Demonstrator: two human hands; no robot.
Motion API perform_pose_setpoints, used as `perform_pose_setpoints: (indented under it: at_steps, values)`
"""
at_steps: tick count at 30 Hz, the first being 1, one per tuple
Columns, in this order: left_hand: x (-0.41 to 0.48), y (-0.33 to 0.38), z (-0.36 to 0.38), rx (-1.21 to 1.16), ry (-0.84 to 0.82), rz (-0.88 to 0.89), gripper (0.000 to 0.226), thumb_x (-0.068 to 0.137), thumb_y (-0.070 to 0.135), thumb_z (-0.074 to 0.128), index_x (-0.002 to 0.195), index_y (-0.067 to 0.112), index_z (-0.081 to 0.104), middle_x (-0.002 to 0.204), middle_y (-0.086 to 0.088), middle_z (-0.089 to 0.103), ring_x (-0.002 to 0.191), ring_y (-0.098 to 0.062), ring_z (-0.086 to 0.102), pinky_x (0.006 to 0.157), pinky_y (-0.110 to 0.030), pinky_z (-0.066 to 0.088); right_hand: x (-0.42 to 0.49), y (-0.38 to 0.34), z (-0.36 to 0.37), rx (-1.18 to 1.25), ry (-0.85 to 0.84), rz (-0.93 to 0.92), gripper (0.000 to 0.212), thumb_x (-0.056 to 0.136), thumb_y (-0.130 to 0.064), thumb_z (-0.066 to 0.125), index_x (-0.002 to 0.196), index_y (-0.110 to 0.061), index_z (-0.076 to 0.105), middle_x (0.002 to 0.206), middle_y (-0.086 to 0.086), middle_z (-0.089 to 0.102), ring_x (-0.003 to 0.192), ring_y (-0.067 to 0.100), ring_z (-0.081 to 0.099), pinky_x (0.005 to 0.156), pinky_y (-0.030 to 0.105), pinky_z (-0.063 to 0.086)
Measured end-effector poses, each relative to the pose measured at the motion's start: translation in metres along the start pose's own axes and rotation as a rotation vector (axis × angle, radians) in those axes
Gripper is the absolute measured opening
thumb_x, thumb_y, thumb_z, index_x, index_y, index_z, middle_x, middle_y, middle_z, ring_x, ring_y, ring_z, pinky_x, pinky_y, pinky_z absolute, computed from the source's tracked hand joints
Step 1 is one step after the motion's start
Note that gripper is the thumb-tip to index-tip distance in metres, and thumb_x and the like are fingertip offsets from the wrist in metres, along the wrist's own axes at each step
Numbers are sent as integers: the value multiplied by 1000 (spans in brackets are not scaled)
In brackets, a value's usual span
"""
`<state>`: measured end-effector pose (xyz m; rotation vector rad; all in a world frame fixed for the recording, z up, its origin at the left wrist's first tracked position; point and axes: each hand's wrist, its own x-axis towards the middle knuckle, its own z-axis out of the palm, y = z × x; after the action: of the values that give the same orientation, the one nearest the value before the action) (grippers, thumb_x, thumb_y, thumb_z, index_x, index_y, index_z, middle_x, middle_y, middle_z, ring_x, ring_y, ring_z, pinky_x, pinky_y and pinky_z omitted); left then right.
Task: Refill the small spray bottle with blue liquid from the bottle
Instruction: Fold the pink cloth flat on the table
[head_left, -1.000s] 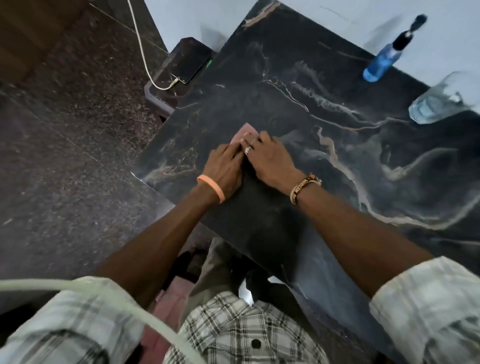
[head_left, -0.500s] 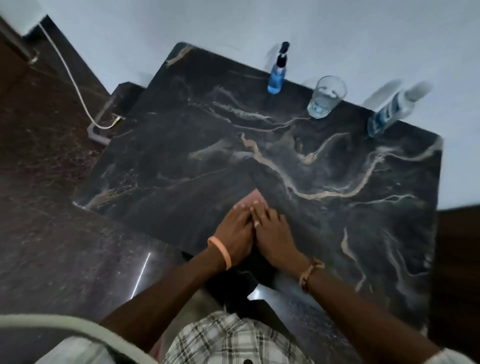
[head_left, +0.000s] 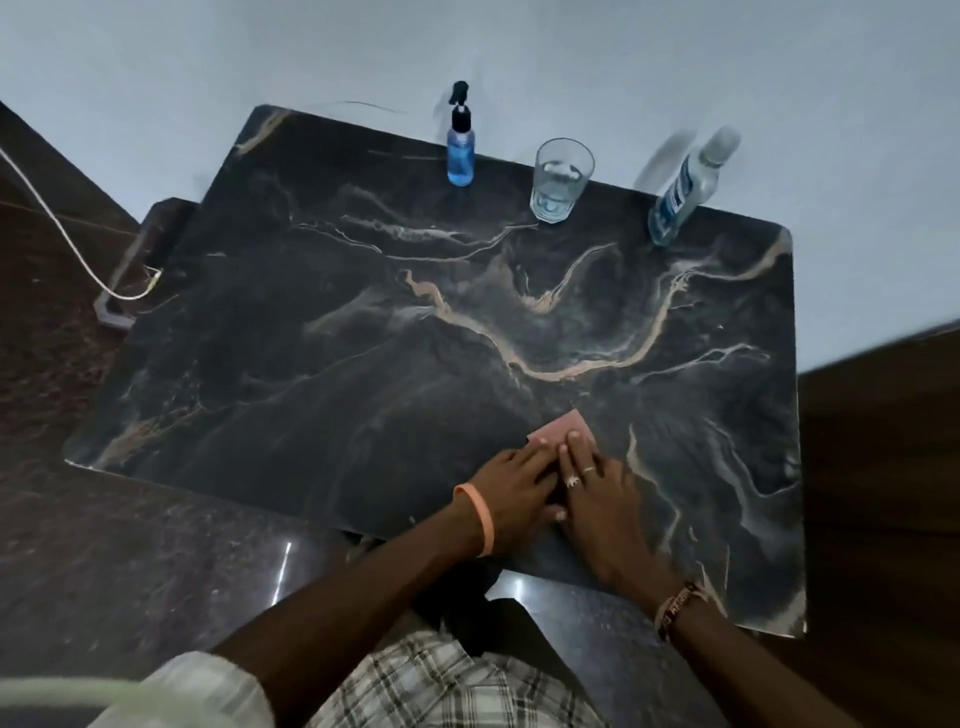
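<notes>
The small spray bottle (head_left: 460, 150), blue liquid inside and a black pump on top, stands upright at the far edge of the black marble table (head_left: 363, 338). Further right along that edge stands a larger clear bottle (head_left: 684, 192) with a blue label and blue liquid low in it. My left hand (head_left: 514, 488) and my right hand (head_left: 597, 493) lie flat side by side near the table's front edge, fingers straight, pressing on a pink cloth (head_left: 563, 428). Both hands are far from the bottles.
A clear drinking glass (head_left: 560, 182) stands between the two bottles. A white cable (head_left: 67, 244) runs to a low dark stool (head_left: 135, 270) left of the table. A pale wall rises behind the table; dark polished floor lies around it.
The view has swung up and right, bringing the whole tabletop, both bottles and the glass into sight. My hands stay together on the pink cloth.
</notes>
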<state>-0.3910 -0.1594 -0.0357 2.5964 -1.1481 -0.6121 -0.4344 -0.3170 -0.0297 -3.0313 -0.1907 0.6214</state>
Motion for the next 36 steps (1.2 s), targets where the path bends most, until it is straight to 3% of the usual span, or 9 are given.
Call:
perform_pose_setpoints:
  at_steps: [4,9,12,16,19,21,23,28,36]
  values:
    - [-23,-23,-15,57,-7,36,53,99,51,34,135,16,50,141,-10,43,132,-28,38,105,-39,32,10,-36,0,54,-77,-28,71,102,-34,42,157,-8,6,165,12,-5,141,35,21,112,39,28]
    - [-63,-75,-40,112,125,8,54,95,54,32,108,16,69,108,-7,66,96,-24,64,82,-35,49,48,-77,-19,-49,23,-303,65,89,-44,66,140,-6,52,147,20,46,112,35,56,84,42,52]
    - [-73,-100,-48,33,175,-139,60,96,57,24,116,18,65,107,-6,65,92,-23,63,80,-36,47,79,-82,-32,-188,47,-385,53,96,-30,57,144,-11,46,154,15,38,130,38,43,91,49,47]
    - [-71,-101,-40,58,181,-150,67,94,64,24,123,17,60,126,-8,59,112,-25,57,92,-38,44,78,-76,-36,-154,1,-197,66,91,-27,63,149,-7,38,157,16,32,135,40,41,99,50,44]
    - [-66,-103,-32,7,209,-189,75,92,68,25,134,13,52,139,-11,51,132,-29,44,105,-42,38,83,-91,-44,-136,26,-155,75,64,-24,92,128,2,62,133,25,59,94,40,67,69,42,60]
    - [-72,-120,-33,-46,225,-261,81,91,69,22,138,9,48,145,-12,45,139,-30,36,110,-44,32,90,-118,-47,-25,69,-166,67,74,-35,83,124,5,64,127,27,62,80,36,66,59,36,58]
    - [-90,-150,-36,-73,258,-318,86,89,69,19,140,5,45,150,-13,39,142,-30,29,112,-44,29,103,-158,-50,67,106,-212,71,91,-52,47,131,5,58,134,26,57,85,33,64,67,33,57]
    - [-163,-246,-48,-87,316,-457,83,92,66,26,141,1,41,151,-16,35,142,-31,27,112,-46,28,168,-270,-56,13,104,-404,86,73,-44,82,141,-1,50,146,20,48,119,38,59,89,42,56]
    - [-194,-335,-62,1,314,-546,64,92,47,43,137,3,47,146,-18,41,140,-31,29,115,-46,27,291,-312,-93,-459,213,-1048,37,94,-19,53,130,-15,61,147,7,49,128,35,47,97,48,45]
